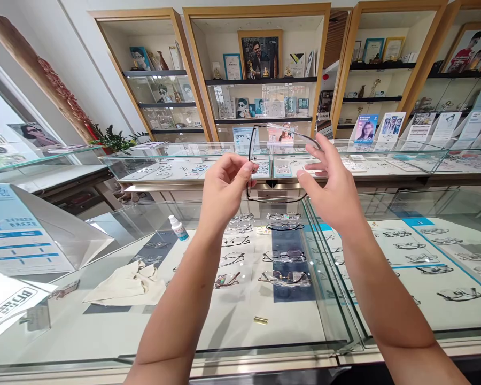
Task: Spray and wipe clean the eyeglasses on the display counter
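Observation:
A pair of thin dark-framed eyeglasses (250,140) is held up above the glass display counter. My left hand (227,187) pinches the frame near its middle between thumb and fingers, with the frame seen edge-on. The temple arms reach to the right, one above the other. My right hand (332,184) is beside their far ends, its fingers apart; whether a fingertip touches the upper temple I cannot tell.
Below is the glass counter (240,334) with several eyeglasses inside. A white spray bottle (178,228) and a cream cloth (122,286) are at the left, near a standing sign (20,230). A second showcase (192,155) and wooden-framed shelves (260,81) stand behind.

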A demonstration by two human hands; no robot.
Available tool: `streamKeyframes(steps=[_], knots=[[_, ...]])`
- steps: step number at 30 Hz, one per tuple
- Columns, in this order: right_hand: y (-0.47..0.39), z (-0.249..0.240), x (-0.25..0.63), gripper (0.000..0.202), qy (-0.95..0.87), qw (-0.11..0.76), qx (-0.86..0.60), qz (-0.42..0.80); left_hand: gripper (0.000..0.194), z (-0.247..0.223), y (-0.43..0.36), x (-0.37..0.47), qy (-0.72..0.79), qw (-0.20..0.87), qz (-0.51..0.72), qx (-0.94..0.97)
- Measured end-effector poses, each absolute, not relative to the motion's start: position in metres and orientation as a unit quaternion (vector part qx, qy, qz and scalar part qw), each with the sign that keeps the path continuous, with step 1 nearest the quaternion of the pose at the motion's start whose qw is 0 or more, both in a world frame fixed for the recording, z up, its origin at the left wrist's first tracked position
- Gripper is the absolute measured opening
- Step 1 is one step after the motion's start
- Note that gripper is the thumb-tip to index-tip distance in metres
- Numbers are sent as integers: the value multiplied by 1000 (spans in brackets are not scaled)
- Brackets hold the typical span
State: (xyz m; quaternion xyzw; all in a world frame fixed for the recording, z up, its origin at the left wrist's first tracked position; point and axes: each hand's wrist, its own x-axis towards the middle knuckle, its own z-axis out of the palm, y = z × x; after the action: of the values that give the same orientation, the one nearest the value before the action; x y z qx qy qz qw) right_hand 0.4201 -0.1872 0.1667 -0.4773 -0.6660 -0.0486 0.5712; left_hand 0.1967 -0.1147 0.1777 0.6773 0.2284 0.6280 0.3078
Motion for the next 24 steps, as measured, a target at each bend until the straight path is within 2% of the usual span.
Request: streamKeyframes(steps=[18,21,24], knots=[[-188,169,415,69,-677,570,-462,-65,35,174,-118,204,216,326,597,701],[-189,170,410,62,-668,595,-444,-44,37,173,-120,206,217,351,603,683],[-187,168,407,45,-668,607,-431,-15,38,173,-120,208,220,354,612,672]])
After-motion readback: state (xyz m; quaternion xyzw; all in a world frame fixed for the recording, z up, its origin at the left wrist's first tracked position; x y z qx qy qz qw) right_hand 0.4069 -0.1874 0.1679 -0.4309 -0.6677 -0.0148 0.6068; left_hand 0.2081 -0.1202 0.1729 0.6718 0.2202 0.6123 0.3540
